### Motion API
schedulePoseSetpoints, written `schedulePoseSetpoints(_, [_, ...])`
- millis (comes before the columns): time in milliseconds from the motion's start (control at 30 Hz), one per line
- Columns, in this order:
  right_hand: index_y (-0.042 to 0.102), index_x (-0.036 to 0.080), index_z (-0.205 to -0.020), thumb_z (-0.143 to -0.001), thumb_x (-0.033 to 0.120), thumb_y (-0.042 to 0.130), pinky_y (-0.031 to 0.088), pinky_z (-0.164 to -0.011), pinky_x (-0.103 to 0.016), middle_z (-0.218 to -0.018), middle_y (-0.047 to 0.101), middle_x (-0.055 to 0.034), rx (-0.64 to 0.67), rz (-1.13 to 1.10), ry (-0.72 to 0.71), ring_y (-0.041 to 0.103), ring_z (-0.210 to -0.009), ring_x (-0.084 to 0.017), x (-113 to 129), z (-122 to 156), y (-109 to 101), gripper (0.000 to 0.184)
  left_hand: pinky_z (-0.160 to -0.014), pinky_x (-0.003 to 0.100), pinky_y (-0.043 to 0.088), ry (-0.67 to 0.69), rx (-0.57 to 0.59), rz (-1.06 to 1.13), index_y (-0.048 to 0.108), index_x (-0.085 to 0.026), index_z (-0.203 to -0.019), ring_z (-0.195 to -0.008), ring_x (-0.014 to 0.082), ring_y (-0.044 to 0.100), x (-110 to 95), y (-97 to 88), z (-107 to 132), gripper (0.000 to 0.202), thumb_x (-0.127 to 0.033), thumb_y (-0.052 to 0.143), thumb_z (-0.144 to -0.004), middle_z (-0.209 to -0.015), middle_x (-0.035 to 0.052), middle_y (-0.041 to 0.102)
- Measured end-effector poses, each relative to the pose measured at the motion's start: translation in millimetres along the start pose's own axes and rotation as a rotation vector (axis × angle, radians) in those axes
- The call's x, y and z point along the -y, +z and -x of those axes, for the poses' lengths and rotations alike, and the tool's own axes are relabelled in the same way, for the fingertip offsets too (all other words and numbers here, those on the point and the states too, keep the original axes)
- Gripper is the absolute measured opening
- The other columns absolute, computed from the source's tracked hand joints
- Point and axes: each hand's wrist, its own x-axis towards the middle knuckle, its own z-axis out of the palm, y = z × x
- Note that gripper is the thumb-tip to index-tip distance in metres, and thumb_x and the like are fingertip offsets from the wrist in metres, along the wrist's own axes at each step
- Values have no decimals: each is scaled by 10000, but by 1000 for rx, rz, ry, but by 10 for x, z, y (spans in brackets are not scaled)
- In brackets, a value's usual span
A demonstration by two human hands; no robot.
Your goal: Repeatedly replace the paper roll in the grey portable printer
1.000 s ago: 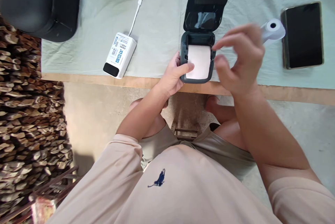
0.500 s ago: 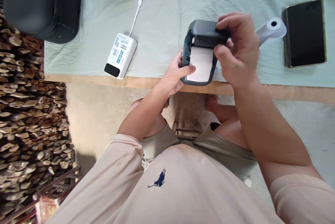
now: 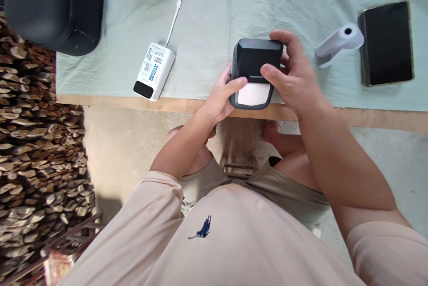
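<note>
Left hand (image 3: 223,95): gripping printer (image 3: 253,73)
Right hand (image 3: 294,72): clasping its lid (image 3: 251,61)
Paper (image 3: 253,95): showing below lid
Desk (image 3: 203,32): roll (image 3: 339,42) beside phone (image 3: 387,45)

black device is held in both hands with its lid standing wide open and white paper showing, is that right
Not quite: the lid is not standing wide open. The head view shows it folded down over the black device, which is held in the left hand and the right hand, with white paper showing.
</note>
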Motion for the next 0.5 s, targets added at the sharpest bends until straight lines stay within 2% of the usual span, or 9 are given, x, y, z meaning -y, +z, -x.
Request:
schedulePoseSetpoints(100, [558,400,-1537,-921,574,870,588,-690,-355,-1330,795,-43,23,-25,11,715,-831,-187,23,7,-38,712,-1143,428,715,17,-12,20,749,-251,-1140,-1493,342,772,-5,51,2,281,-423,891,-969,-1234,42,859])
schedulePoseSetpoints(267, [559,398,-1507,-849,541,933,563,-651,-352,-1342,786,-55,10,-9,-15,669,-760,-161,27,9,-53,770,-1153,418,710,-10,-65,45,765,-256,-1172,-1521,339,755,4,80,-10,266,-445,858,-1010,-1248,37,861])
schedulePoseSetpoints(433, [497,403,-1572,-893,657,898,598,-646,-353,-1314,774,-52,-16,45,-33,671,-709,-152,100,32,-45,829,-1195,396,685,8,-24,26,767,-221,-1103,-1531,321,749,12,57,-24,179,-397,767,-1073,-1230,40,871])
schedulePoseSetpoints(500, [538,409,-1538,-912,706,872,626,-666,-356,-1312,771,-48,-13,44,-18,713,-771,-176,168,48,-48,770,-1209,399,675,-10,-52,79,777,-228,-1177,-1535,318,748,-10,86,-20,193,-386,687,-1113,-1223,35,879])
